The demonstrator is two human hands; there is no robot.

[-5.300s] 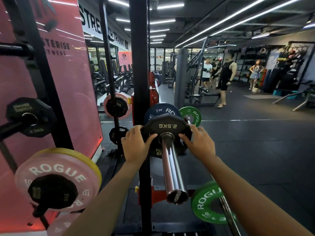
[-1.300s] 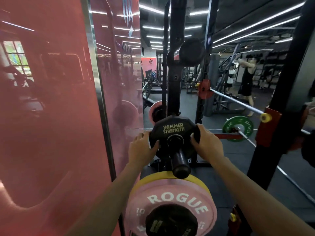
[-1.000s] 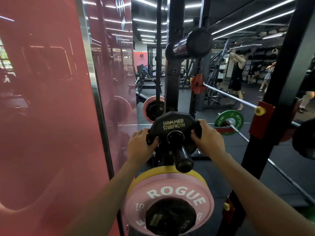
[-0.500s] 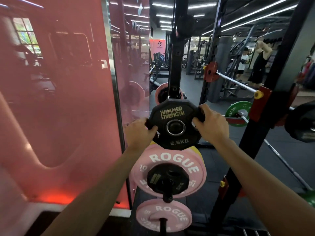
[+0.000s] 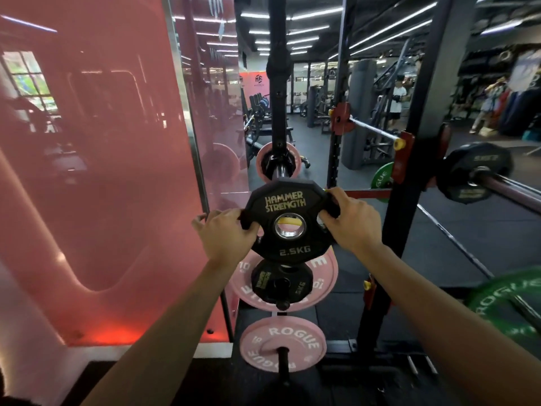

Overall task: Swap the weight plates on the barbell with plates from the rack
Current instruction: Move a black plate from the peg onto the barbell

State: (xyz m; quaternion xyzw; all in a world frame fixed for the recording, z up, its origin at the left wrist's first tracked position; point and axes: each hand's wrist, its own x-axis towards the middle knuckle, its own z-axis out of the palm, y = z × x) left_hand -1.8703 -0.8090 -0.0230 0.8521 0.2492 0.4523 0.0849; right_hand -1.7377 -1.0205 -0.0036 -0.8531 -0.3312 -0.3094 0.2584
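I hold a black 2.5 kg Hammer Strength plate (image 5: 288,200) upright in front of me, off any peg; light shows through its centre hole. My left hand (image 5: 225,234) grips its left edge and my right hand (image 5: 349,222) grips its right edge. Just below it, a rack peg carries a pink Rogue plate (image 5: 322,276) with a small black plate (image 5: 281,284) in front. A lower peg holds another pink Rogue plate (image 5: 282,344). At the right, the barbell (image 5: 506,184) rests on the rack with a black plate (image 5: 474,171) on its sleeve.
A red mirrored wall panel (image 5: 102,171) fills the left. Black rack uprights stand at centre (image 5: 279,98) and right (image 5: 409,171). A green Rogue plate (image 5: 509,303) on another bar sits low at the right. People stand far back on the gym floor.
The 2.5 kg plate has come off the storage peg and is now held free above the pink plates. My view has tilted down, showing the lower pegs.
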